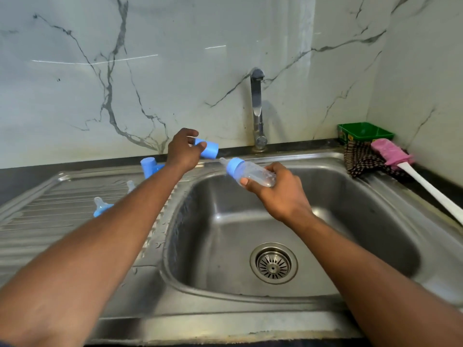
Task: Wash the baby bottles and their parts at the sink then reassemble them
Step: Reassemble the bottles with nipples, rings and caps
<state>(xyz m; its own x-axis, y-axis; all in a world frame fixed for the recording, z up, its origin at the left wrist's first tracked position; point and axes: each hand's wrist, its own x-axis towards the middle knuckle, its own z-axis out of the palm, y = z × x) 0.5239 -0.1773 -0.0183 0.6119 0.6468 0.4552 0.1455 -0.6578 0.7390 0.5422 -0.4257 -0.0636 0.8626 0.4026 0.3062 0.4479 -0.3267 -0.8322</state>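
My right hand grips a clear baby bottle above the sink basin. The bottle lies tilted, its blue collar and teat pointing up and left. My left hand holds a blue cap just left of the teat, its open end facing right. On the draining board stand another blue cap, a teat in a blue collar and a clear teat, partly hidden behind my left forearm.
A chrome tap rises behind the basin, with no water running. At the right stand a green tub, a checked cloth and a pink bottle brush with a white handle. The drain sits in the basin floor.
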